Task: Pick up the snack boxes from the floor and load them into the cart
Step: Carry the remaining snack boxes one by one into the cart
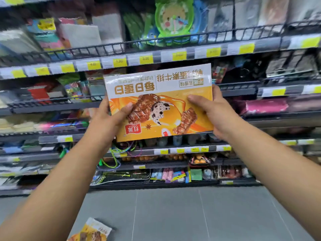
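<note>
1. A snack box [159,84] is held up in the centre of the frame, in front of the shelves [173,47]. Its print is seen upside down, with the white band at the top and the orange picture below.
2. The left edge of the box is grasped by the left grip [111,119]. The thumb is laid on the front face and the fingers are hidden behind the box.
3. The right edge is grasped by the right grip [215,112] in the same manner, with the thumb on the front.
4. A second snack box [92,231] is seen on the grey floor [173,214] in the lower left of the frame. It is partly cut off by the bottom edge.
5. The upper and middle parts of the frame are filled by the shelves, where yellow price labels [119,62] are fixed along the rails. The goods are blurred, but a green plate [173,18] with a cartoon picture is seen at the upper centre.
</note>
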`<state>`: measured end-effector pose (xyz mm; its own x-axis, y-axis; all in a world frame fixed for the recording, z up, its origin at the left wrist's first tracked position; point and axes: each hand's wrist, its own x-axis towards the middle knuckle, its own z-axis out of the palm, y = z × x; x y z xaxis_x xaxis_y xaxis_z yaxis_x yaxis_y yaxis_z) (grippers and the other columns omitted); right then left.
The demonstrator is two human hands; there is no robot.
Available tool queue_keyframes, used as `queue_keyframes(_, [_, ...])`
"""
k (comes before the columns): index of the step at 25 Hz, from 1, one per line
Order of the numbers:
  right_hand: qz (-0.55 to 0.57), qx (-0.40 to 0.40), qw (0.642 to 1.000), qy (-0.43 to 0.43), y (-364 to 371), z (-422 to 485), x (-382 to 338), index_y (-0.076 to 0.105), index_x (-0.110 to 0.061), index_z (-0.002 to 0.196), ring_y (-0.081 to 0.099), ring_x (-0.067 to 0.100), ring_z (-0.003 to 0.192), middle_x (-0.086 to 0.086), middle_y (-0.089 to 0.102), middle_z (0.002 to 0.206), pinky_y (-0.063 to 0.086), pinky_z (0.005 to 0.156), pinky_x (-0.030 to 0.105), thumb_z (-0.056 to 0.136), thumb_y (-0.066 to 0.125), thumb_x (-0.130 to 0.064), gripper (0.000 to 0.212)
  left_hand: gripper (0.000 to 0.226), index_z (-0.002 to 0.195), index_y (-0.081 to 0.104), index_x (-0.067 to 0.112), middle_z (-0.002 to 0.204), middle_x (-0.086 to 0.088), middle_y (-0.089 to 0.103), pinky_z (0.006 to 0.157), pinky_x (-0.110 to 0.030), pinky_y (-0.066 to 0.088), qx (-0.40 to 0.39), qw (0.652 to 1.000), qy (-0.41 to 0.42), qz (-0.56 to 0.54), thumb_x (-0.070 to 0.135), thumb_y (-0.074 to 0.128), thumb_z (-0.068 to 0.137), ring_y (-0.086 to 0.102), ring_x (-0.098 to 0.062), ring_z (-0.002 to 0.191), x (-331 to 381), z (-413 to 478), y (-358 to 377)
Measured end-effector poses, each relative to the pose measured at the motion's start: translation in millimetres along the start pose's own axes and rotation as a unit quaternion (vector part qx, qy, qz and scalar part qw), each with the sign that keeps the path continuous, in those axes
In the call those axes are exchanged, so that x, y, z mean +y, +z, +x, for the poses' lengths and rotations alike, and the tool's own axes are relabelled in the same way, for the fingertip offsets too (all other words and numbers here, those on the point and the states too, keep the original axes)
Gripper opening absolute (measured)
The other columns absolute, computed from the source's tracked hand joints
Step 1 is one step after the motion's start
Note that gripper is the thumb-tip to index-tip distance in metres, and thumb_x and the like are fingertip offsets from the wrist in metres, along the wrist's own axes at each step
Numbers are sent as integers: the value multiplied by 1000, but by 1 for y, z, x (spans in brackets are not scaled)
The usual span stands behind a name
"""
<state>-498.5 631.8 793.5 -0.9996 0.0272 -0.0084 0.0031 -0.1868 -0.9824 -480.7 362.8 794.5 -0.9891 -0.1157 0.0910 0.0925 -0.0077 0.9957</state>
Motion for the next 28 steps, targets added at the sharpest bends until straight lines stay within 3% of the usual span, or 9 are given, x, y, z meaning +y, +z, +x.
queue_keyframes(3, [-1, 78, 997, -15, -50, -41, -20, 37, -26, 137, 72, 23, 94, 1, 69, 115, 57, 85, 47, 73, 79, -28, 76, 44, 120, 56, 28, 106, 5, 74, 71, -39, 58, -83, 996, 8, -3, 31, 72, 79, 72, -19, 91, 8, 2, 54])
queue_keyframes(7, [-5, 191, 980, -45, -129, -111, -53, 38, -25, 135, 73, 19, 89, 0, 70, 111, 59, 77, 41, 66, 78, -30, 80, 63, 127, 53, 31, 113, 1, 72, 80, -46, 57, -217, 976, 16, -17, 41, 80, 71, 71, -24, 97, 17, -8, 150])
queue_keyframes(10, [-19, 269, 961, -64, -196, -171, -74, 37, -25, 136, 73, 19, 89, 0, 69, 114, 59, 77, 42, 63, 79, -32, 85, 71, 132, 50, 30, 112, 3, 72, 75, -42, 58, -299, 953, 20, -37, 41, 77, 67, 73, -21, 92, 27, -37, 238])
queue_keyframes(14, [-25, 363, 928, -84, -285, -251, -106, 33, -28, 139, 73, 19, 85, -2, 70, 110, 58, 72, 42, 58, 79, -35, 94, 66, 127, 53, 31, 111, 3, 72, 81, -47, 58, -403, 914, 24, -49, 40, 78, 67, 72, -21, 95, 44, -89, 358])
queue_keyframes(18, [-35, 432, 892, -126, -388, -334, -151, 37, -26, 139, 72, 21, 89, 2, 70, 111, 58, 73, 41, 69, 77, -26, 81, 59, 122, 57, 31, 106, 0, 74, 83, -54, 56, -475, 877, 24, -75, 35, 77, 67, 71, -28, 96, 72, -160, 495])
queue_keyframes(22, [-57, 478, 866, -131, -476, -397, -187, 43, -29, 129, 73, 21, 82, 3, 70, 107, 59, 69, 40, 82, 72, -19, 56, 50, 122, 58, 28, 108, -2, 74, 73, -42, 59, -525, 843, 34, -116, 28, 74, 74, 72, -22, 89, 88, -223, 607])
queue_keyframes(24, [-57, 490, 861, -128, -506, -411, -196, 44, -29, 127, 73, 22, 83, 3, 70, 107, 59, 67, 39, 84, 71, -18, 52, 49, 126, 55, 26, 108, -1, 73, 64, -34, 58, -535, 836, 32, -120, 24, 72, 81, 72, -17, 85, 89, -241, 642])
queue_keyframes(28, [-65, 527, 838, -124, -597, -434, -209, 46, -28, 131, 71, 28, 94, 6, 69, 115, 58, 79, 47, 80, 73, -20, 58, 63, 128, 54, 29, 109, 2, 73, 65, -38, 58, -574, 810, 17, -118, 35, 75, 69, 73, -19, 88, 90, -271, 741])
